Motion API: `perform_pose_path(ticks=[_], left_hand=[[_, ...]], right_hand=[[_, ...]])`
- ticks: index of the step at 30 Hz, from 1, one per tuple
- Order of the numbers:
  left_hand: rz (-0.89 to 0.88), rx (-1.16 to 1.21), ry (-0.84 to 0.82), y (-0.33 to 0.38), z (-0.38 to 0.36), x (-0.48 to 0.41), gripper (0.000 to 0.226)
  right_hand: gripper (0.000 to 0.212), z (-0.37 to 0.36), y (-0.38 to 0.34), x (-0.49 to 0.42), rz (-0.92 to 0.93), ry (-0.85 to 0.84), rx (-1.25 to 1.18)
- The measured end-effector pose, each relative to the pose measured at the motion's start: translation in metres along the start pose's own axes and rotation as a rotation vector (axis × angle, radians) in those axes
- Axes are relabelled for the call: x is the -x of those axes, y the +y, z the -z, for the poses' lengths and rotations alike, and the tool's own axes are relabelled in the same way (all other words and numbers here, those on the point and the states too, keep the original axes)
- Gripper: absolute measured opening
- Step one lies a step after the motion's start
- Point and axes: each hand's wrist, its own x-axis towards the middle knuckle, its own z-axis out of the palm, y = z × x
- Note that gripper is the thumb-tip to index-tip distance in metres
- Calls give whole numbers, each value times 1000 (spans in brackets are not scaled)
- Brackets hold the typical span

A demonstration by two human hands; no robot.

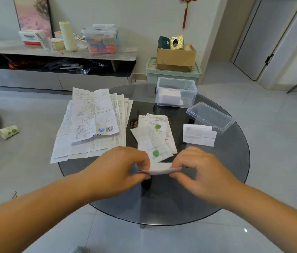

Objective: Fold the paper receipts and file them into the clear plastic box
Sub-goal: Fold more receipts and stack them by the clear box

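As left hand (118,168) and right hand (203,170) pinch 1 receipt (159,169), print looks blurred.

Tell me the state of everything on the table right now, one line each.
clear plastic box: open, lid off, paper inside.
lid: off, lying on the table beside the box.
held receipt: pinched by left hand and right hand.
folded receipt: folded, lying flat.
paper stack: unfolded, fanned out.
green-dot receipts: unfolded, overlapping.
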Motion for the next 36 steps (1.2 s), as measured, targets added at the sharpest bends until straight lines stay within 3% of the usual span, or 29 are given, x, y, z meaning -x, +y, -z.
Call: perform_pose_path(ticks=[2, 6, 13, 17, 24, 30, 36], left_hand=[[-30, -117, -53, -2, -7, 2, 16], [-24, -115, -31, 2, -12, 2, 24], [137, -157, -26, 1, -25, -15, 44], [245, -102, -71, 0, -30, -23, 48], [287, -65, -96, -2, -28, -30, 43], [337, -120, -21, -2, -30, -32, 50], [351, -200, -59, -6, -27, -31, 57]], right_hand=[[6, -6, 3, 5, 30, -88, 60], [19, -11, 4, 7, -17, -169, 98], [39, -13, 0, -10, -290, -73, 126], [41, -14, -1, -18, -413, -111, 134], [41, -15, -6, -22, -454, -167, 176], [49, -18, -13, -23, -507, -137, 245], [47, -11, -15, -22, -556, -185, 230]])
